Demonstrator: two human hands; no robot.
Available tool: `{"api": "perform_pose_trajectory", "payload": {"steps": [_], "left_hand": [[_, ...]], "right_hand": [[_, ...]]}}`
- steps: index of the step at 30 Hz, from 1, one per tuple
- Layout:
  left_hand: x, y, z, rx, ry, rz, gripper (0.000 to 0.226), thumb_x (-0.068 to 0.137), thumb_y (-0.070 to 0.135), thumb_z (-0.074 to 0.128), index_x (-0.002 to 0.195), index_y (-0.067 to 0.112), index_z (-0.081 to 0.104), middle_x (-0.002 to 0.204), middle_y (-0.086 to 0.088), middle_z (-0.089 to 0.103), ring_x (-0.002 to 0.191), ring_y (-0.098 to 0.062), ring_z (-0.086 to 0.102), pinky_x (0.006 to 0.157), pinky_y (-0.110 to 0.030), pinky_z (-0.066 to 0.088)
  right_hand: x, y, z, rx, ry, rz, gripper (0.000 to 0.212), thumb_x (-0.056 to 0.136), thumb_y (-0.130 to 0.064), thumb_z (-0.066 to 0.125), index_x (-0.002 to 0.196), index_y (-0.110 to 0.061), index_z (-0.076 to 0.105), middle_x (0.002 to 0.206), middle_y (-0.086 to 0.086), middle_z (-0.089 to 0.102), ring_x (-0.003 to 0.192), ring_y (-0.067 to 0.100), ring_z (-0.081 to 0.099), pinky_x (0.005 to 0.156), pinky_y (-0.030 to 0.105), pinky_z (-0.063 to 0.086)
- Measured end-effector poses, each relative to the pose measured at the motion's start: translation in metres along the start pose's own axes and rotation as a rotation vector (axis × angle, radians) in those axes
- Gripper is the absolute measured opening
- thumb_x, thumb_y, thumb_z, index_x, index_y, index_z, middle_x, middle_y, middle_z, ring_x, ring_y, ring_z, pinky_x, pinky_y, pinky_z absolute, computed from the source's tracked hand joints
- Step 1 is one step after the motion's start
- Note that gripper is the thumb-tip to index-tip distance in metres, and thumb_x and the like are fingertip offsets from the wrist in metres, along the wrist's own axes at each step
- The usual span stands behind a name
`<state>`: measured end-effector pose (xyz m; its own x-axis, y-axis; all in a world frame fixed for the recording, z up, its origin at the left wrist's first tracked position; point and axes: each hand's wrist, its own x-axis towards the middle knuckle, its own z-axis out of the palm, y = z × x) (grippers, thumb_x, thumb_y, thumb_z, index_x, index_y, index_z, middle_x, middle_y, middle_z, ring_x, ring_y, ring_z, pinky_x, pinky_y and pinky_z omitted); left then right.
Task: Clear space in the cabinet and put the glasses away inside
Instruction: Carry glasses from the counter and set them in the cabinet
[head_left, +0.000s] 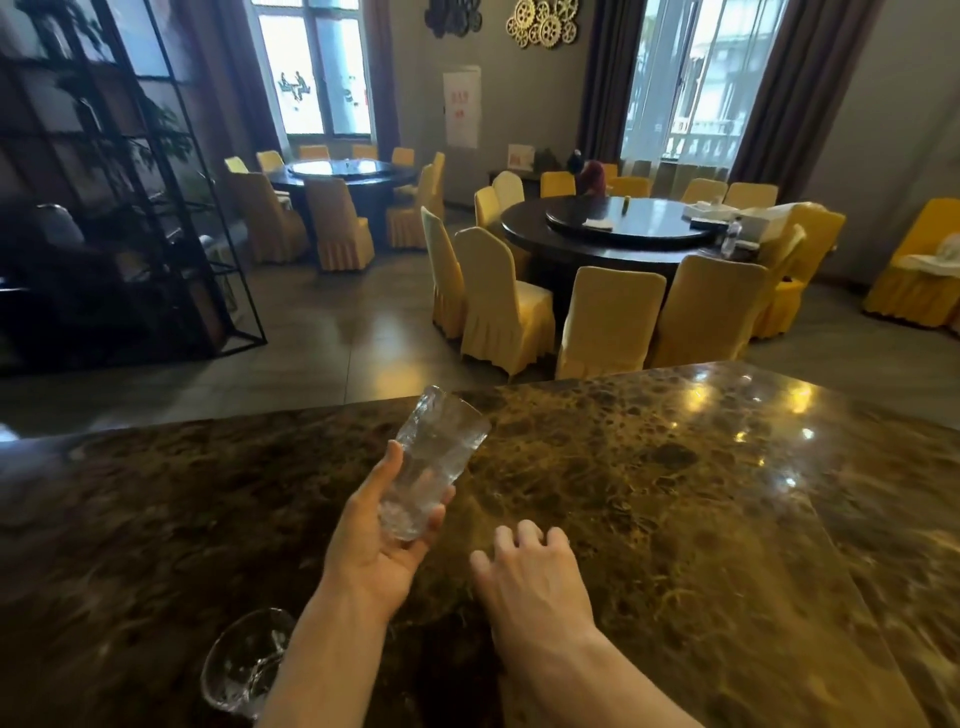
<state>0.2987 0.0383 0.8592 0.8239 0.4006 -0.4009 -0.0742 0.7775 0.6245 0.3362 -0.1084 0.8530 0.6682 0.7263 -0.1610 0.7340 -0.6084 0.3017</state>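
My left hand (379, 540) holds a clear textured tumbler (434, 457) by its base, tilted with the rim pointing up and to the right, over the brown marble counter (675, 519). To its right, my right hand (530, 577) hovers just above the counter, palm down, fingers curled and holding nothing. A second clear glass (244, 665) sits at the near left edge of the view, partly hidden behind my left forearm. No cabinet is in view.
Beyond the counter's far edge lies a dining hall: a round dark table (613, 228) ringed by yellow-covered chairs (498, 306), another round table (343, 174) further back left, and a black metal shelf frame (156, 208) on the left.
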Motion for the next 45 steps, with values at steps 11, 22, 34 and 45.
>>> {"api": "perform_pose_trajectory", "payload": {"steps": [11,22,34,45], "left_hand": [[-0.045,-0.052,0.011,-0.311,-0.133,-0.01,0.055,0.086,0.044,0.07,0.13,0.012,0.064,0.129,-0.018,0.066,0.117,-0.031,0.064,0.078,-0.033,0.057],[-0.05,-0.07,-0.014,0.242,-0.184,0.269,0.083,0.057,0.023,0.09,0.132,0.018,0.057,0.125,-0.017,0.067,0.113,-0.034,0.066,0.084,-0.043,0.056],[-0.022,-0.129,-0.052,0.93,0.176,0.568,0.086,0.049,0.022,0.095,0.115,0.046,0.044,0.115,0.016,0.057,0.099,0.013,0.054,0.08,-0.016,0.045],[0.007,-0.134,-0.076,1.049,0.191,0.6,0.091,0.058,0.015,0.095,0.124,0.038,0.037,0.125,0.015,0.052,0.118,0.002,0.052,0.089,-0.013,0.042]], "right_hand": [[-0.007,0.032,0.012,0.051,-0.032,-0.004,0.061,0.084,-0.024,0.074,0.137,-0.015,0.047,0.132,0.018,0.049,0.119,0.036,0.049,0.096,0.045,0.048],[-0.045,0.09,0.066,1.408,0.038,0.62,0.07,0.05,-0.064,0.089,0.099,-0.028,0.055,0.098,-0.004,0.066,0.085,0.013,0.068,0.075,0.037,0.061],[-0.042,0.067,0.117,2.245,0.056,0.345,0.076,0.064,-0.049,0.092,0.125,-0.013,0.064,0.115,0.011,0.074,0.107,0.028,0.071,0.089,0.042,0.054],[-0.021,0.043,0.127,1.642,0.451,0.289,0.073,0.054,-0.033,0.097,0.11,-0.044,0.052,0.109,-0.036,0.059,0.104,-0.012,0.058,0.075,0.002,0.046]]}}
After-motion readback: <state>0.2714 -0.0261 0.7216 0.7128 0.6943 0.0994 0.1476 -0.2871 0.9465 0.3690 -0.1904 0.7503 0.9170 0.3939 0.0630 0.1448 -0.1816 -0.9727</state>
